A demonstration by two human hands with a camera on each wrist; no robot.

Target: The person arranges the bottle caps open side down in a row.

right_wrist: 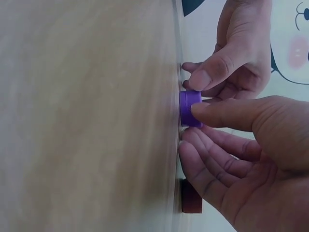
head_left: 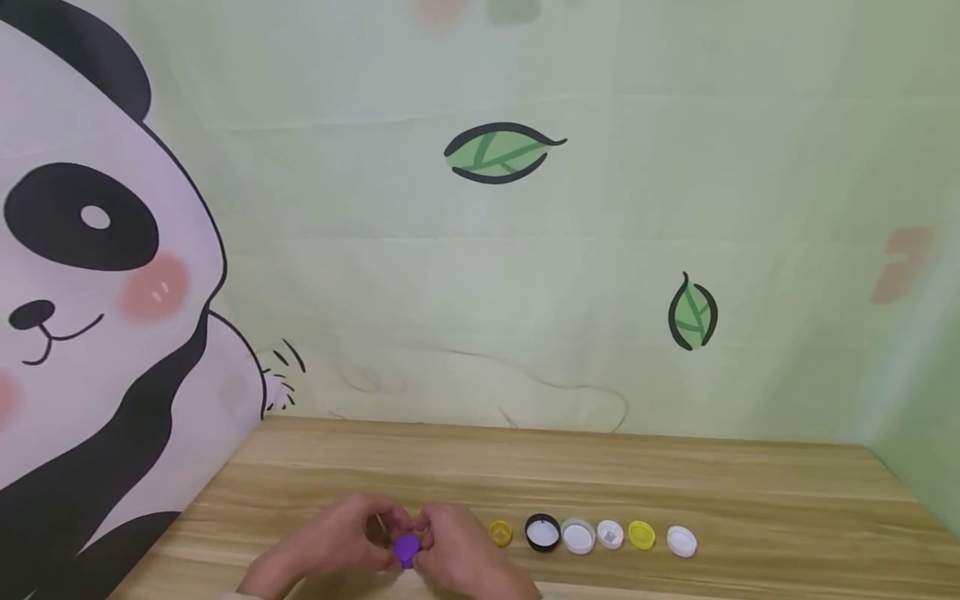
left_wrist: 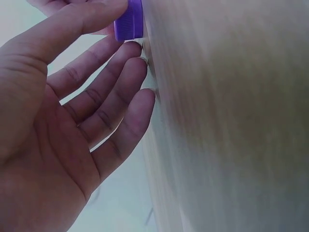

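Note:
A purple bottle cap (head_left: 407,550) is at the front of the wooden table, with its ridged side showing in the left wrist view. My left hand (head_left: 345,533) pinches one side of it, thumb at the cap's edge and the other fingers loosely bent. From the opposite side my right hand (head_left: 461,546) grips it too, with the thumb (right_wrist: 207,113) lying across the cap in the right wrist view. The cap stands right at the tabletop between the two hands. Just right of my right hand is a small amber-yellow cap (head_left: 500,533).
Farther right, a row continues with a black-rimmed cap (head_left: 543,546), a clear-rimmed white lid (head_left: 578,550), a small white cap (head_left: 611,535), a yellow cap (head_left: 642,536) and a white oval-looking lid (head_left: 682,542). Behind the table (head_left: 787,492) hangs a green panda-print cloth (head_left: 360,292).

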